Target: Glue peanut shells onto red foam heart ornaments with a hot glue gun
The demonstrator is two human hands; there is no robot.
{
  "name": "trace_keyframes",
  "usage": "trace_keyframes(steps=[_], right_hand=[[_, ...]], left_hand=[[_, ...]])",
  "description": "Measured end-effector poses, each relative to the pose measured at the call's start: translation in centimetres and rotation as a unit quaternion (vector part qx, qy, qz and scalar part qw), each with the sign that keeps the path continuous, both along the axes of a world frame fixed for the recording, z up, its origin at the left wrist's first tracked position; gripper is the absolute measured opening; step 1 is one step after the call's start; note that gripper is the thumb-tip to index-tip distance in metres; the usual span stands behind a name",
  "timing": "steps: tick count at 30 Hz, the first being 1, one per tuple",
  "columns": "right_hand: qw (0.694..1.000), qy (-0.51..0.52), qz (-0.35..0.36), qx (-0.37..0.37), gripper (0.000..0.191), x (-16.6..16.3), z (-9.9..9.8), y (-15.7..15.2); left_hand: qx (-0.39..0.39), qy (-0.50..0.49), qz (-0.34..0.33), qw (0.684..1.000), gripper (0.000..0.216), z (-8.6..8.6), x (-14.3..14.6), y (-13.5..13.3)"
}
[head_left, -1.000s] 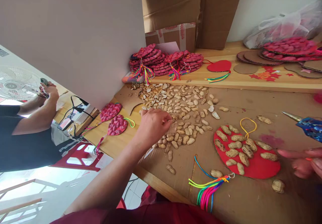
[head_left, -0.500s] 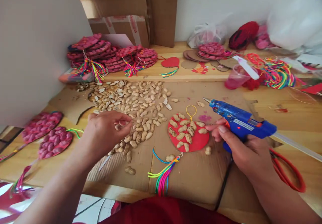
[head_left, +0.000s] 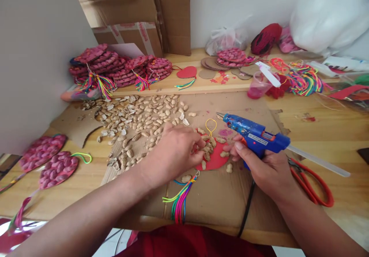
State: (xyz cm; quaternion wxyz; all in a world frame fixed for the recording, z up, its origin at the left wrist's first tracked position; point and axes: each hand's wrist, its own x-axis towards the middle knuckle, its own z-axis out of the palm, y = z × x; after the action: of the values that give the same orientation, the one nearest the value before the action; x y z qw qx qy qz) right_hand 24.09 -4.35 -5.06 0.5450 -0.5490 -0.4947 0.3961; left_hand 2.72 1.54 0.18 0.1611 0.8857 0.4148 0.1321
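My left hand (head_left: pixel 184 147) is over the left part of a red heart-shaped piece (head_left: pixel 217 162), thumb and fingers pinched on a peanut that they mostly cover. More peanuts (head_left: pixel 212 141) lie on the red piece, which has a yellow loop (head_left: pixel 211 127) at its top and a multicoloured tassel (head_left: pixel 181 201) below. In my right hand (head_left: pixel 263 162) is a blue hot glue gun (head_left: pixel 253 132), its nozzle pointing left above the cardboard and a clear glue stick (head_left: pixel 319 161) sticking out of its back. Loose peanuts (head_left: pixel 152 122) spread across the cardboard behind my left hand.
Red-handled scissors (head_left: pixel 314 184) lie right of my right forearm. Two finished pink pieces (head_left: pixel 59 168) are at the left. Stacked pink pieces (head_left: pixel 98 66), a plastic cup (head_left: pixel 257 85) and coloured cords (head_left: pixel 307 80) stand along the raised back shelf. The gun's black cord (head_left: pixel 247 209) runs toward me.
My left hand has moved right, from the peanut pile to the red piece. My right hand still holds the glue gun. The whole view has shifted slightly.
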Motion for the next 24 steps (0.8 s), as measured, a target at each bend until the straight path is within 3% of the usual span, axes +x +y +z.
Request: trace_keyframes(steps=[4,8,14,19,24], right_hand=[[0.999,0.047,-0.004,-0.023,0.020,-0.1,0.6,-0.1],[0.995,0.037,-0.084,-0.030,0.023,0.5,0.8,0.1],[0.996,0.010,-0.049,-0.072,0.024,0.7,0.5,0.3],[0.990,0.068,-0.094,-0.079,0.026,1.0,0.2,0.4],[0.990,0.060,-0.092,-0.087,0.022,1.1,0.0,0.5]], left_hand=[[0.019,0.033,-0.034,0.999,0.007,-0.3,2.1,0.3],[0.062,0.054,-0.049,0.995,0.013,-0.9,3.5,0.5],[0.107,0.082,-0.062,0.989,0.017,-1.4,4.7,0.4],[0.120,0.092,-0.067,0.986,0.017,-1.5,5.4,0.2],[0.138,0.101,-0.066,0.983,0.018,-1.9,5.8,0.4]])
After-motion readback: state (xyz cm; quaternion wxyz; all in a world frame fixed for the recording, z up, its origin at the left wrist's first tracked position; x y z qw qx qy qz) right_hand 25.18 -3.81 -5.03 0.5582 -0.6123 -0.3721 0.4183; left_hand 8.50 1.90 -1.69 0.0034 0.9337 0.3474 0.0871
